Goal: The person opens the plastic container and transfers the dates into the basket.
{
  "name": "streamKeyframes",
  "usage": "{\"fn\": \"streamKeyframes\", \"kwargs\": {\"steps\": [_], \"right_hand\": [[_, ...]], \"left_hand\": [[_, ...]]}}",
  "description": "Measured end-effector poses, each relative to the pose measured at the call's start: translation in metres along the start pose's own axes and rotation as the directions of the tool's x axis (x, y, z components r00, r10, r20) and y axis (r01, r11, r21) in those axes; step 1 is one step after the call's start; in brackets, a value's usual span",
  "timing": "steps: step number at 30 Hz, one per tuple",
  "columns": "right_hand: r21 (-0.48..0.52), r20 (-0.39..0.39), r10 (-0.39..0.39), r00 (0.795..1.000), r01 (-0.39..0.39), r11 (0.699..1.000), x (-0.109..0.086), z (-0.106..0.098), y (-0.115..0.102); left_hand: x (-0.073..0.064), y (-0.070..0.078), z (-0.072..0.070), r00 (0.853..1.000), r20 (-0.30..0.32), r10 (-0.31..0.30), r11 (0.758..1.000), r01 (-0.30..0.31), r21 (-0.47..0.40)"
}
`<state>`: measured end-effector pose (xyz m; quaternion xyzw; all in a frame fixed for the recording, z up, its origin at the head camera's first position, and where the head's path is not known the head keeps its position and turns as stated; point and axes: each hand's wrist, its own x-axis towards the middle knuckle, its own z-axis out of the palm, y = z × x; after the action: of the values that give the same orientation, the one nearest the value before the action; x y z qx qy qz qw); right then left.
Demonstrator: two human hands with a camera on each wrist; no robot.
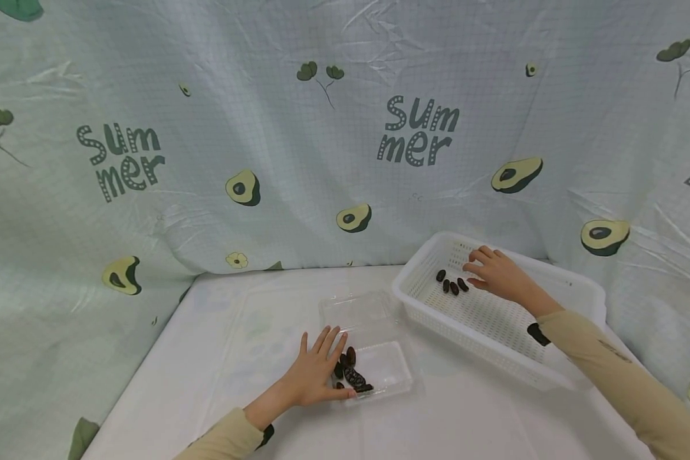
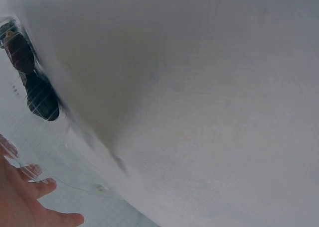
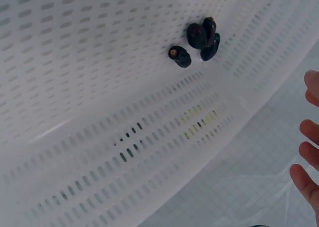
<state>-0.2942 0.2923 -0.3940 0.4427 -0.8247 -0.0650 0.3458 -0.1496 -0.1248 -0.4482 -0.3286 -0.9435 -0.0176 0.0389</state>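
Observation:
A clear plastic clamshell box [image 1: 391,367] lies opened on the table, with several dark brown dates [image 1: 353,375] gathered at its left side. My left hand [image 1: 309,381] rests against that left side, fingers spread and straight; in the left wrist view the dates [image 2: 42,98] show through the plastic wall. Over the white perforated basket [image 1: 437,324] hovers my right hand [image 1: 501,276], its fingers loosely bent and nothing seen between them. Just left of its fingertips, several dates [image 1: 454,288] lie on the basket floor. The right wrist view shows these dates [image 3: 197,36] in a basket corner.
The box's transparent lid [image 1: 356,312] lies folded back on the far side, close to the basket's left end. A white cover is on the table [image 1: 253,319]. Behind it hangs a pale printed curtain [image 1: 299,147], close to the basket's far rim.

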Motion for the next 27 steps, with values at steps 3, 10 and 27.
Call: {"fn": "streamKeyframes", "kwargs": {"steps": [3,10,27], "right_hand": [[0.017,-0.011,-0.010,1.000,0.010,1.000,0.003,-0.007,-0.004],[0.055,-0.022,-0.035,0.999,0.036,0.998,0.009,-0.030,-0.017],[0.105,-0.129,-0.106,0.986,0.120,0.987,0.030,-0.064,-0.064]], "left_hand": [[0.000,0.000,0.000,1.000,0.004,-0.004,1.000,0.004,-0.005],[0.000,0.000,0.001,1.000,0.019,-0.020,1.000,0.021,-0.004],[0.002,-0.001,0.001,0.999,0.024,-0.025,0.999,0.026,-0.020]]}}
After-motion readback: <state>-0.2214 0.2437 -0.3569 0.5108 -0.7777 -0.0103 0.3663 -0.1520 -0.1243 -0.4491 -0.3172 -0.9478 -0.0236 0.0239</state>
